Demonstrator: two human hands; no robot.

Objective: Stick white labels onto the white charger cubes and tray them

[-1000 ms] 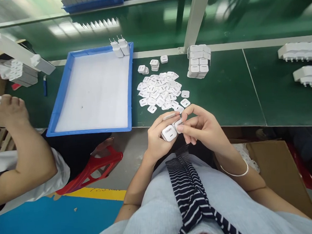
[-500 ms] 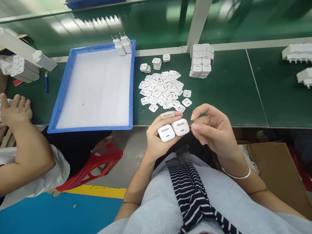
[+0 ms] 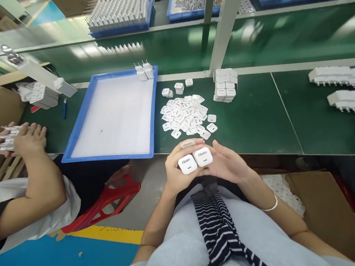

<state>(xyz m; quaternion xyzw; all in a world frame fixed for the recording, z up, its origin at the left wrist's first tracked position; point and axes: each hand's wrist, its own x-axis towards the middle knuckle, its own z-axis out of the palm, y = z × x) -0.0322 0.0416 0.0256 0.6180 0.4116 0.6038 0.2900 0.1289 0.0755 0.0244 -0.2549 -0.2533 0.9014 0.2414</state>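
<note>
- Charger blocks, two white (image 3: 187, 164) (image 3: 203, 157): side by side, touching, port faces up toward camera, held in front of the bench's near edge, over the lap.
- Left hand (image 3: 174, 173): curled round the blocks, mostly closed; also has a thin white faceplate (image 3: 188, 144) at its upper fingers, away from the two port faces.
- Right hand (image 3: 230, 163): loosely open, thumb apart, palm at the right block's side; fingertips hidden behind the blocks, can't tell if they grip anything.
- Drop risk: blocks are off the bench, so a loosened left grip could send one to lap or floor. Smooth sides, likely slippery.
- Faceplate risk: thin, separate from the blocks; spreading the left fingers could let it slide out.
- Pairing risk: blocks could twist against each other if squeezed unevenly; seating of the port faces can't be judged.
- Edges: bench front edge (image 3: 258, 153) just beyond the hands; loose faceplate pile (image 3: 185, 115) close to it, a forward forearm sweep could scatter pieces.
- Blue tray (image 3: 153, 122): raised rim left of the pile, could catch a low left hand.
- Room: bare green bench (image 3: 258, 115) right of the pile, up to block stack (image 3: 225, 86) near the back; a knock could topple that.
</note>
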